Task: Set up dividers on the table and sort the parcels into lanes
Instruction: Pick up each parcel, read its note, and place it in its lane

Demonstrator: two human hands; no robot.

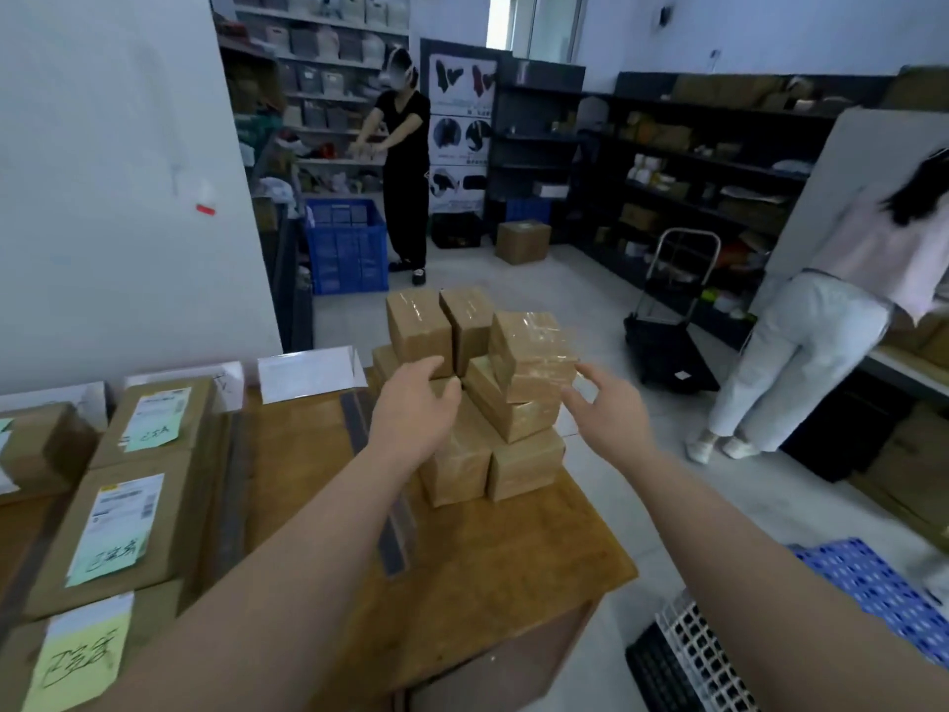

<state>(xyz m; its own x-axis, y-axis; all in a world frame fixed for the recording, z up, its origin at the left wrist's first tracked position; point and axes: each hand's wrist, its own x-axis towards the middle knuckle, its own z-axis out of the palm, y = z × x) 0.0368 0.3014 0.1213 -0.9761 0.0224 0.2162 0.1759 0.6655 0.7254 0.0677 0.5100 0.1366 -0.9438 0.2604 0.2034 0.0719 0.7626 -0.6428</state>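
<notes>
Starting at the near left corner of the tabletop (pixel 488 557), I see larger labelled parcels (pixel 118 526) lying in a row that runs toward the far edge, each with a shipping label and a handwritten note. Just right of that row a dark divider strip (pixel 233 485) runs near to far. A second divider strip (pixel 382 506) lies further right, partly crossed by my left forearm.

Beyond that, my left hand (pixel 411 413) and right hand (pixel 608 413) are both spread wide and hold nothing, one on each side of the stack of small parcels (pixel 462 470) at the far right corner. The left fingertips are at a box in the upper tier; I cannot tell whether they touch it. The right fingers sit just beside the top parcel (pixel 531 352), which rests askew on another tilted box (pixel 508 411).

I judge the step in hand to be lifting parcels off this stack for sorting. To do it well I would take the skewed top parcel first. I would close on its two opposite side faces rather than the glossy taped top, then lift straight up so the tilted box under it does not slide toward the right edge. Its label needs reading before I choose a lane; none shows from here. Along the far edge stand white folded cards (pixel 308 375), likely lane markers.
</notes>
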